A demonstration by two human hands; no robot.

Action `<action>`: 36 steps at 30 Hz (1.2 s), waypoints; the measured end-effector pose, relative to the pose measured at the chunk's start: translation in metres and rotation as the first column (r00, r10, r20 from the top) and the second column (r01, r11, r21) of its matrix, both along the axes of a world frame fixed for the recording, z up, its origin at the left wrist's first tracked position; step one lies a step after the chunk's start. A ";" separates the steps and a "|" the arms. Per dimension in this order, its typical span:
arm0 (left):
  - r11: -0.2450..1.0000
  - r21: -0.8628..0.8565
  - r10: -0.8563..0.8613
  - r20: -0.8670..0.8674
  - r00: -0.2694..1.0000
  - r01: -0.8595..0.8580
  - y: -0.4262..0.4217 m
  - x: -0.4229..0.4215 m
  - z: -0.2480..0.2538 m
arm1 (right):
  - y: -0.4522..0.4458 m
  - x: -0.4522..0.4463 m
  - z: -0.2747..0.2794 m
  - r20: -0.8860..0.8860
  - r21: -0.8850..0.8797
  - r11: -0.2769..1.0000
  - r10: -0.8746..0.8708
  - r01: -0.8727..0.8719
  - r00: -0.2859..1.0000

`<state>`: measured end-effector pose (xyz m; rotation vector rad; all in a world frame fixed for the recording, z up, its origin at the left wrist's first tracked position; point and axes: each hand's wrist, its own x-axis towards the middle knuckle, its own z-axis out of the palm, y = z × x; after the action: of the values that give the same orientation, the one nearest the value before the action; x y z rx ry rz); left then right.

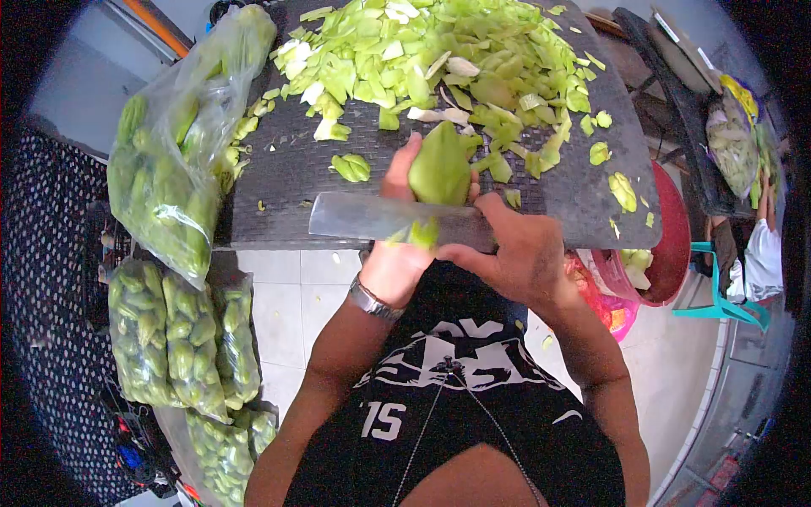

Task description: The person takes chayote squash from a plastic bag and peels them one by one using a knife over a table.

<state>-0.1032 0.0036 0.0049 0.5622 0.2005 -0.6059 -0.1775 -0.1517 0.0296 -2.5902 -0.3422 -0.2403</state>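
Observation:
My left hand (395, 262), with a watch (374, 301) on its wrist, grips a green chayote (442, 165) whose narrow end points away from me. My right hand (525, 245) is closed on a wide-bladed knife (355, 217); its handle is hidden by the fingers. The blade lies crosswise just on my side of the chayote, over the left palm, and a green piece (423, 232) shows against it. Beyond my hands, a large heap of pale green cut pieces (498, 76) covers the far part of the dark woven tabletop (287, 198).
A clear bag of chayotes (169, 177) rests at the table's left edge. More filled bags (139, 338) stand below it, left. To the right are a red tub (672, 245) and a teal stool (722, 296). Another person (763, 262) is at the far right.

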 end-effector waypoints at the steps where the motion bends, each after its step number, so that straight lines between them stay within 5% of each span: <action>1: 0.999 0.032 0.021 -0.014 1.000 -0.021 -0.003 -0.002 0.003 | 0.002 0.000 -0.002 0.031 -0.039 0.999 0.005 -0.003 0.999; 22: 0.986 0.002 0.168 -0.047 0.985 -0.168 -0.006 -0.003 0.004 | -0.017 0.016 0.000 0.099 -0.191 0.981 0.010 0.010 0.995; 25: 0.992 0.049 0.111 0.057 0.992 -0.114 -0.001 -0.006 0.001 | -0.036 0.038 -0.005 -0.075 -0.227 0.950 -0.236 0.214 0.969; 27: 0.994 0.094 0.051 0.097 0.994 -0.060 0.003 -0.009 0.001 | -0.071 0.059 -0.008 -0.357 0.109 0.978 -0.127 0.176 0.926; 30: 0.993 0.105 0.049 0.062 0.997 -0.055 0.003 -0.003 0.002 | -0.077 0.065 -0.008 -0.696 0.421 0.808 -0.003 0.412 0.718; 33: 0.986 0.136 0.093 0.021 0.995 -0.095 -0.002 0.003 -0.003 | -0.051 0.042 -0.028 -0.160 0.296 0.952 -0.034 0.081 0.986; 36: 0.995 0.031 0.096 0.011 0.995 -0.096 -0.002 0.005 -0.019 | -0.016 0.015 0.012 -0.245 0.025 0.997 -0.059 0.067 0.968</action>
<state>-0.0979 0.0014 -0.0143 0.5822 0.2270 -0.5074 -0.1629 -0.1674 0.0421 -2.5636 -0.1649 0.0518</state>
